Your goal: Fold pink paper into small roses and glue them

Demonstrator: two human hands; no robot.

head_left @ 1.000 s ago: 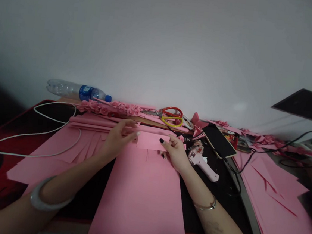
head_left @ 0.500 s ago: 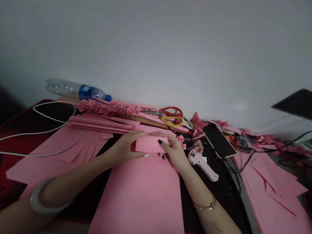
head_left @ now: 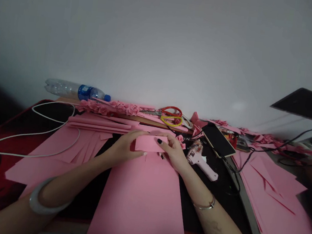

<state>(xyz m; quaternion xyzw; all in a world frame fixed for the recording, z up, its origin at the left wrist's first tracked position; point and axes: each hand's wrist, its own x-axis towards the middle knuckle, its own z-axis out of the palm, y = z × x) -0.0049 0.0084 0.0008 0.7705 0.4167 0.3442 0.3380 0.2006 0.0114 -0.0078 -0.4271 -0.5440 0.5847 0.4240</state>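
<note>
A small folded piece of pink paper [head_left: 146,143] is held between my two hands, above a large pink sheet [head_left: 142,202] that reaches past the table's front edge. My left hand [head_left: 126,145] is closed on the piece's left end, thumb below and fingers behind. On the right end, my right hand [head_left: 173,151] pinches it, with the dark-nailed thumb on the front face. The fingers behind the paper are partly hidden. A small pink paper flower [head_left: 181,140] lies just beyond my right hand.
Right of my hands lie a glue gun [head_left: 202,164] and a phone [head_left: 218,139]. Scissors [head_left: 171,115] rest on pink rolls at the back, near a plastic bottle [head_left: 84,92]. Pink sheets [head_left: 281,206] lie at right, more sheets [head_left: 50,154] at left under a white cable [head_left: 22,153].
Both hands keep their hold on the folded paper, almost still. The right thumb has shifted very slightly left and up on it. The whole view has moved a little.
</note>
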